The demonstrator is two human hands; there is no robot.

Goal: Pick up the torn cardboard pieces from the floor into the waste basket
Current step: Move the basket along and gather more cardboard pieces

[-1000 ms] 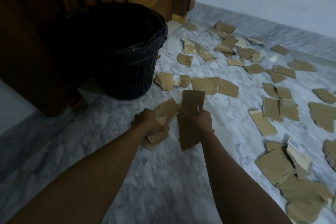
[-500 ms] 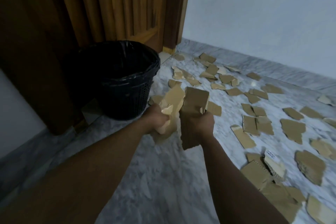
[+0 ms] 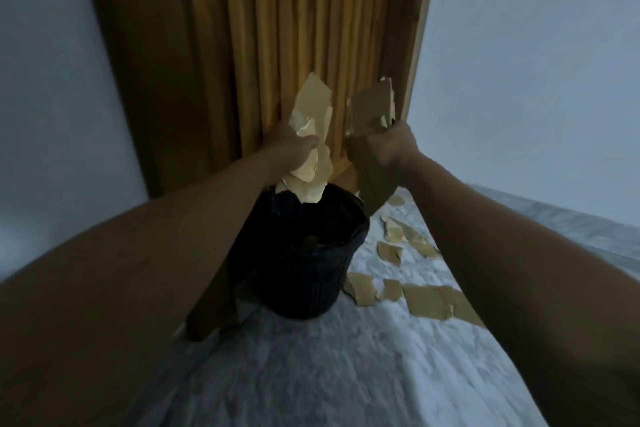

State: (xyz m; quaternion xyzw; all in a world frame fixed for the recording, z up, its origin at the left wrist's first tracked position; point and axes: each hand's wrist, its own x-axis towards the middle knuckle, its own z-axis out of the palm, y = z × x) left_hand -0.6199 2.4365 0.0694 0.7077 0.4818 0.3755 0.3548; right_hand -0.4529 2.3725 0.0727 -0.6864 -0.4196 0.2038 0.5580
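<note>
A bundle of pale torn pieces (image 3: 313,114) is gripped in the left hand (image 3: 291,149), whose fingers are curled around it. Its lower end hangs just above the far rim of the waste basket (image 3: 304,288). A second, darker bundle (image 3: 372,107) is clasped in the right hand (image 3: 391,149), also with curled fingers. Its lower end seems to lie over the right edge of the basket or just outside it; which of the two cannot be told. More torn pieces (image 3: 433,300) are seen on the marble floor (image 3: 329,374), just beside the basket at its right.

Several things could go wrong, as it is judged. If the right bundle is released where it is held, some pieces may be dropped past the rim onto the floor. Both bundles are loose stacks, so single pieces may slide out and flutter aside when the grip is loosened. The basket looks light, and it could be tipped if its rim is struck by a forearm.

No brand, label or writing can be read on the cardboard, on the black liner (image 3: 360,229) or on the wooden door (image 3: 259,28).
</note>
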